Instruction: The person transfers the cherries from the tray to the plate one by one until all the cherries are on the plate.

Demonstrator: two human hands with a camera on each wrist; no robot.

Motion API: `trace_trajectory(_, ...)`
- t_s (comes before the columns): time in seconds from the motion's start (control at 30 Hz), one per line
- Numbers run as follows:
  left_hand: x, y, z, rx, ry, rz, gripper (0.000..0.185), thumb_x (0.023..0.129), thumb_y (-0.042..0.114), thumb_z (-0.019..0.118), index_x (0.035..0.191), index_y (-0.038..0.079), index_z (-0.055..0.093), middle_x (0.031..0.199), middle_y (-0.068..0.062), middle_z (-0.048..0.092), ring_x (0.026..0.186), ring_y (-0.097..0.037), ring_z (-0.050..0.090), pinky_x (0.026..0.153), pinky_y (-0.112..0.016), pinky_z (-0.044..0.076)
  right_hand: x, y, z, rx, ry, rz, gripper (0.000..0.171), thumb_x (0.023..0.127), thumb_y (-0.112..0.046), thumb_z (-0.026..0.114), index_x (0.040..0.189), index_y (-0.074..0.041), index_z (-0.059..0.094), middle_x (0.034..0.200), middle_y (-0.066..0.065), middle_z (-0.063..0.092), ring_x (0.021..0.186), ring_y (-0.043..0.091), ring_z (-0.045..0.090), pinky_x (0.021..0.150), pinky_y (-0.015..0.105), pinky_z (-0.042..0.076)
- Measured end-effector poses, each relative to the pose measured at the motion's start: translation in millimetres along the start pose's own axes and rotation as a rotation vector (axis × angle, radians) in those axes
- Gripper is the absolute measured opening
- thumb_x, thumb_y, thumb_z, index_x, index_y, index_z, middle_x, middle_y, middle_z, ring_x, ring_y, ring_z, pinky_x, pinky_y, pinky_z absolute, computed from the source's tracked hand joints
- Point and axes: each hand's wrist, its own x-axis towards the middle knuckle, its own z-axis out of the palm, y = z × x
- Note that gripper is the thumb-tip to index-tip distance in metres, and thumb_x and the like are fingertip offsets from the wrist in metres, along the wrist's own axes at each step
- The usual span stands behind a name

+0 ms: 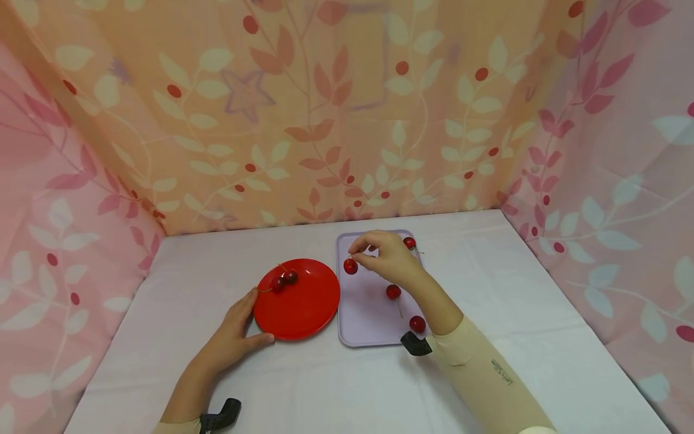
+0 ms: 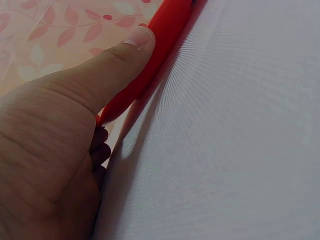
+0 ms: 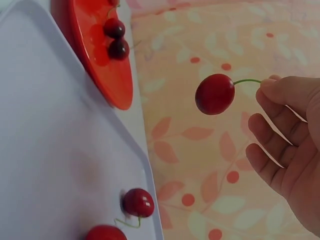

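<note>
By its thin green stem, my right hand [image 1: 391,256] pinches a red cherry [image 3: 215,94] between thumb and index finger. The cherry hangs above the lilac tray [image 1: 360,319]. My left hand [image 1: 238,331] lies against the near left rim of a round red plate [image 1: 303,310], thumb at the front and fingers along the left side. In the left wrist view its thumb [image 2: 125,57] rests straight on the rim. Two dark cherries [image 1: 284,279] with stems sit together on the plate. On the tray are several more cherries [image 1: 393,292]; one is partly hidden behind my right hand.
Plate and tray stand side by side, nearly touching, on a white-covered table [image 1: 520,361]. Patterned curtains [image 1: 325,108] close off the back and both sides. A cherry [image 1: 409,242] lies at the tray's far right corner, its stem reaching over the edge.
</note>
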Motion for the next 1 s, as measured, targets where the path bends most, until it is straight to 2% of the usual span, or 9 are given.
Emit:
trace_trajectory(0.27, -2.3, 3.4, 0.1, -0.013, -0.010, -0.012, 0.115, 0.082, 0.051, 0.083, 0.165, 0.008, 0.017, 0.170, -0.015, 0.018, 0.153, -0.044, 0.017, 0.116, -0.071, 0.028, 16.8, -4.6, 20.2, 0.010, -0.038, -0.034, 0.010, 0.093, -0.012, 0.076, 0.097, -0.021, 0.077, 0.094, -0.009, 0.073, 0.093, 0.010, 0.065, 0.091, 0.047, 0.057)
trace_trajectory(0.47, -1.8, 2.8, -1.9, 0.001, -0.007, -0.013, 0.114, 0.082, 0.053, 0.082, 0.165, 0.009, 0.017, 0.171, -0.014, 0.018, 0.153, -0.044, 0.017, 0.116, -0.069, 0.028, 31.0, -9.5, 31.1, 0.008, -0.061, -0.041, 0.008, 0.092, -0.012, 0.076, 0.098, -0.017, 0.078, 0.093, -0.009, 0.073, 0.092, 0.010, 0.065, 0.090, 0.049, 0.056)
trace_trajectory(0.6, -1.4, 2.6, -2.0, 0.002, -0.006, -0.014, 0.114, 0.082, 0.053, 0.082, 0.165, 0.010, 0.017, 0.171, -0.013, 0.018, 0.154, -0.043, 0.017, 0.116, -0.069, 0.028, 42.3, -7.6, 41.6, 0.001, -0.074, -0.046, 0.007, 0.092, -0.012, 0.076, 0.099, -0.014, 0.078, 0.091, -0.009, 0.073, 0.089, 0.009, 0.065, 0.086, 0.044, 0.056)
trace_trajectory(0.8, -1.3, 3.2, -1.1, -0.004, -0.010, -0.015, 0.114, 0.081, 0.053, 0.082, 0.165, 0.010, 0.017, 0.171, -0.013, 0.018, 0.154, -0.042, 0.017, 0.117, -0.068, 0.027, 56.6, -3.9, 57.6, -0.020, -0.100, -0.034, 0.008, 0.092, -0.011, 0.075, 0.100, -0.011, 0.078, 0.090, -0.007, 0.074, 0.084, 0.011, 0.062, 0.078, 0.027, 0.055)
trace_trajectory(1.0, -1.0, 4.1, -2.5, 0.006, -0.005, -0.016, 0.115, 0.081, 0.054, 0.082, 0.165, 0.010, 0.017, 0.171, -0.013, 0.018, 0.154, -0.042, 0.017, 0.118, -0.068, 0.027, 67.0, 2.0, 75.3, -0.034, -0.111, -0.030, 0.007, 0.091, -0.010, 0.075, 0.097, -0.014, 0.078, 0.089, -0.006, 0.073, 0.084, 0.011, 0.062, 0.076, 0.024, 0.053)
